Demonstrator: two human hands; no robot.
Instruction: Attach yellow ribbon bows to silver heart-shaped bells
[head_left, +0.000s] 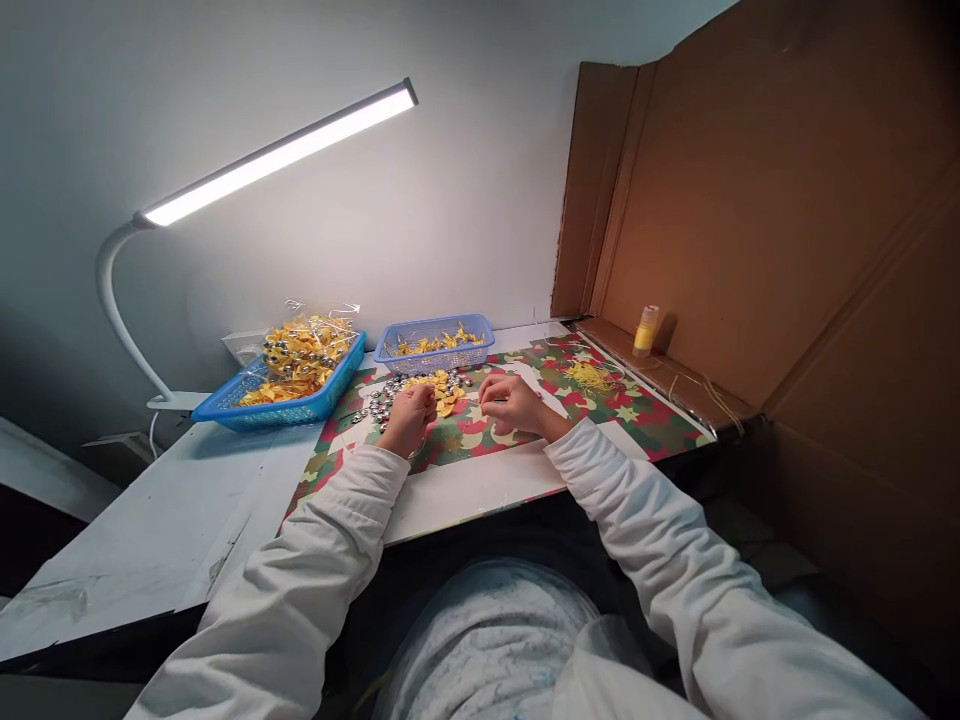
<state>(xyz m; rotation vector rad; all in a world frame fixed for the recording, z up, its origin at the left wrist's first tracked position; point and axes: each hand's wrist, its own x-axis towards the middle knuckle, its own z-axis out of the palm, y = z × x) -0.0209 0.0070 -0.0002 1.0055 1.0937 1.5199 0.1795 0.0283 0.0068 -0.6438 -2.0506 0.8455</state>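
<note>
1. At the far left, a white gooseneck lamp with a long lit bar [285, 150] arches over the white table [150, 500]; it lights your work and stands well clear of your hands.
2. Next comes a large blue plastic basket [225, 405] heaped with yellow pieces and silver beads in crinkled clear wrap [304, 355]. It sits just left of your work and does not block you.
3. Your left hand [411, 415] rests on the red, green and white patterned mat [480, 440], curled into a narrow grip; whatever it pinches is too small to make out. A scatter of small silver round beads [379, 400] lies just beside it, near the knuckles.
4. Between your hands, slightly farther off, is a loose pile of small yellow fabric pieces [444, 388]. By the look of it, you are at the joining step, bringing a bead and a yellow piece together; the next move would call for a fine fingertip pinch on one piece without disturbing the rest.
5. Behind that pile stands a smaller pale-blue plastic basket [436, 345] holding a few yellow pieces.
6. Your right hand [514, 400] is also closed to a narrow pinch, fingertips turned toward the left hand; I cannot tell what it holds.
7. Farther right lie a tangle of yellow thread [589, 375] on the mat, a yellow thread spool [646, 330] on a ledge, and a tall brown cardboard wall [750, 220] that hems in your right elbow.
</note>
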